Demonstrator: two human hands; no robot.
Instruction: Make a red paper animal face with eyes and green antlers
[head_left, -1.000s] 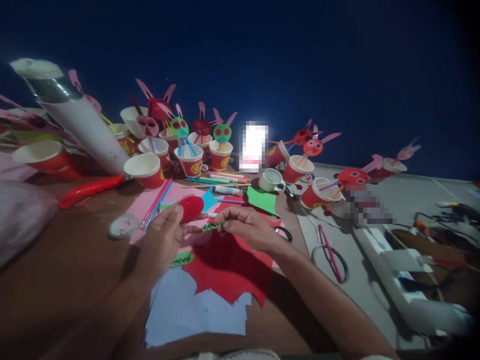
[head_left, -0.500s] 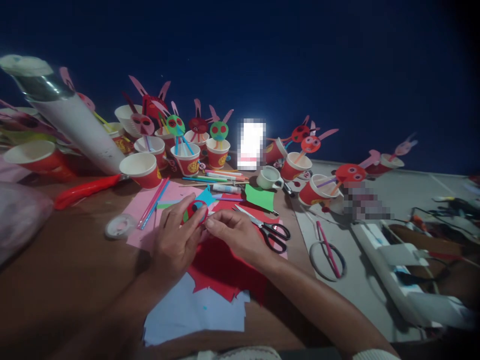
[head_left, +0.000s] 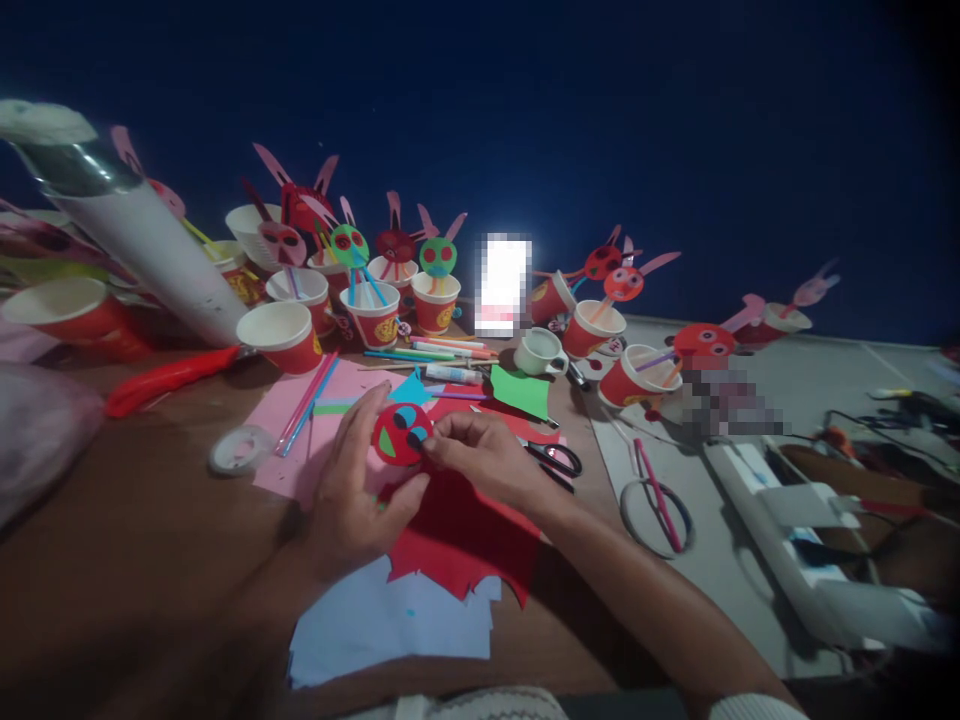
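Note:
A round red paper face (head_left: 387, 449) with blue-and-black eyes and a green triangular piece is between my hands, its front toward me. My right hand (head_left: 480, 450) pinches the face by its right edge, finger and thumb closed. To the left is my left hand (head_left: 360, 490), its fingers stretched up along the disc's left side and its thumb spread below. Whether those fingers touch the back of the disc is hidden. Below both hands lies red paper (head_left: 465, 545), cut ragged along its near edge. Black-handled scissors (head_left: 559, 460) lie by my right wrist, their blades mostly covered.
Red paper cups (head_left: 277, 345) with paper animal heads on sticks line the back. A white mug (head_left: 540, 352), pens (head_left: 450, 350) and green paper (head_left: 521, 393) lie ahead. A tape roll (head_left: 238, 452) sits left, white paper (head_left: 390, 630) in front, a power strip (head_left: 780, 540) right.
The paper face has turned and now shows its eyes fully toward me. My left thumb has come away from it and the left hand has spread, while my right hand pinches the edge.

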